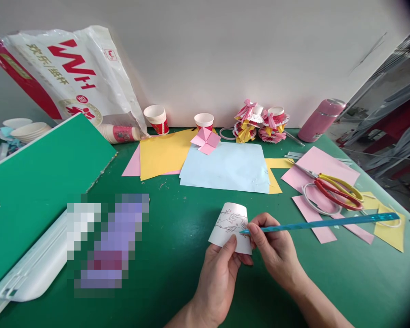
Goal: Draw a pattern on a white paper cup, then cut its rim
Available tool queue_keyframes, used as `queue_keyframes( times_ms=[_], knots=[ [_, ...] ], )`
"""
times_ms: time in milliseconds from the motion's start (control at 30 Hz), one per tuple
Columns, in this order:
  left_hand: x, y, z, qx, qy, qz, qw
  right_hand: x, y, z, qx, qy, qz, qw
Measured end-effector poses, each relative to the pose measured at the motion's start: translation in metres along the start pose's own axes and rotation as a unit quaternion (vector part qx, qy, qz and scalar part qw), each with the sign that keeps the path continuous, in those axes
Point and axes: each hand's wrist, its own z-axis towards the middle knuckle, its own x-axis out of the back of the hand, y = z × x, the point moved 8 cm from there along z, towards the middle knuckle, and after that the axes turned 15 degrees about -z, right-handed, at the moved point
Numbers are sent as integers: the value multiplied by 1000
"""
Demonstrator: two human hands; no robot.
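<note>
Red cups (161, 127) stand nested by the wall (191, 54); over the surface (164, 246), the left hand (217, 275) clamps the white cup (227, 223) narrow end up, thumb pressing, and the right hand's fingers (258, 235) pinch a blue pen (314, 224), tip at the drawing!

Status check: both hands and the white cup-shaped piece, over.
Left hand gripping white cup-shaped piece. Right hand holding blue pen, tip at the drawn branches. Scissors off right, apart from both hands.

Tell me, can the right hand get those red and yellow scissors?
Probably yes: the scissors lie out beyond the right hand, and nothing tall stands between them. But that hand holds a blue pen, which it would likely need to put down first.
</note>
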Motion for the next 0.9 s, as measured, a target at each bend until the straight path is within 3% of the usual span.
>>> queue_keyframes(
  times_ms=[533,900],
  knots=[
    [2,-1,1,0,-5,3,1000,-13,11,0,-27,-33,16,999],
    [1,-1,1,2,0,-13,1000,-9,6,1,-25,-10,-22,999]
  ],
)
